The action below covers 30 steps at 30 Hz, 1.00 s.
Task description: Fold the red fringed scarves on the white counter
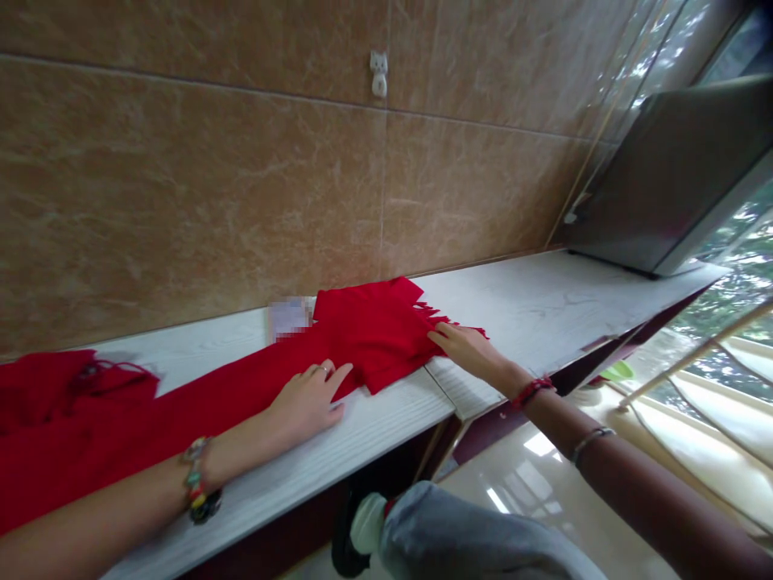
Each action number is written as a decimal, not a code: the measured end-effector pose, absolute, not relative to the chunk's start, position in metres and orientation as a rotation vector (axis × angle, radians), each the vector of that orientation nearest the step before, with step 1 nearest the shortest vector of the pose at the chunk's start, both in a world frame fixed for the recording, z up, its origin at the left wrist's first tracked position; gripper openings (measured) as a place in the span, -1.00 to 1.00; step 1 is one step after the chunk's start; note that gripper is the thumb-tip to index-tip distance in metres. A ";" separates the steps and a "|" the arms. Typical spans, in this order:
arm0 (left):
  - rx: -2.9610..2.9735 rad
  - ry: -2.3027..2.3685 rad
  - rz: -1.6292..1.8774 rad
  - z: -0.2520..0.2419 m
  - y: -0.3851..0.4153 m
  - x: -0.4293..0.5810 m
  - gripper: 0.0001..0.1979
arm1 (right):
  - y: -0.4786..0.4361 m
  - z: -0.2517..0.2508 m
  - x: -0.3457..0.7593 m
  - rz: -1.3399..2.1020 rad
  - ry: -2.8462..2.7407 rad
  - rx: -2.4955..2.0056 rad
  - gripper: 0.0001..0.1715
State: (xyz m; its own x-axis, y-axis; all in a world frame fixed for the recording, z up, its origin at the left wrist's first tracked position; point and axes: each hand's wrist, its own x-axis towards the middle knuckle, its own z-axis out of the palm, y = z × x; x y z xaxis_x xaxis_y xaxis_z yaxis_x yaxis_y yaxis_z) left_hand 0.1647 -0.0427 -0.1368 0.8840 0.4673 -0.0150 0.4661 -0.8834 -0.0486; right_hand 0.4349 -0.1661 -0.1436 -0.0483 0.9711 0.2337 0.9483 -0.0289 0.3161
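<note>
From my feed, the red cloth (380, 330) lies across the pale tabletop (513, 298), running from the left edge of my view to a wider folded part near the middle, where it ends in a fringe (426, 308) on the right. My left hand (305, 407) has its fingers loosely spread, palm down, at the near edge of the cloth: the upper fingers rest over the red fabric, while the thumb sits lower, over the tabletop. I read that hand as released. My right hand (471, 346) is at the fringed end, its fingertips touching the cloth just where the strands begin; I cannot tell whether those fingers pinch the fabric or only press on it. The folded part of the cloth lies between my two hands, reaching back toward the tiled wall (181, 177). Just behind the cloth is a pale, blurred item (288, 316). Well to my left, a red heap (48, 387) carries a dark cord (124, 366); I can't make out whether it belongs to the same piece.
</note>
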 end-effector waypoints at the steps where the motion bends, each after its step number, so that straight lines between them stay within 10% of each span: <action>1: -2.970 -0.758 0.127 -0.138 -0.044 0.155 -0.41 | -0.166 -0.142 0.435 0.637 2.149 2.114 -0.81; 10: -2.756 -0.815 -0.121 -0.112 -0.030 0.132 -0.47 | -0.147 -0.105 0.436 1.060 2.069 2.168 -0.72; 30: -2.905 -0.642 0.034 -0.129 -0.065 0.177 -0.64 | -0.156 -0.144 0.446 0.680 2.137 2.120 -0.82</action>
State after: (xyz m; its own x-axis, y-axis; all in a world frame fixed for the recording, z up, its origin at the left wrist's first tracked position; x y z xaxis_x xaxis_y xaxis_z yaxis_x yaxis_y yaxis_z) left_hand 0.1772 -0.0649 -0.1289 0.9072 0.4206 0.0135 0.4168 -0.8936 -0.1667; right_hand 0.4459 -0.1557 -0.1435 -0.0553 0.9628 0.2644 0.9385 -0.0403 0.3429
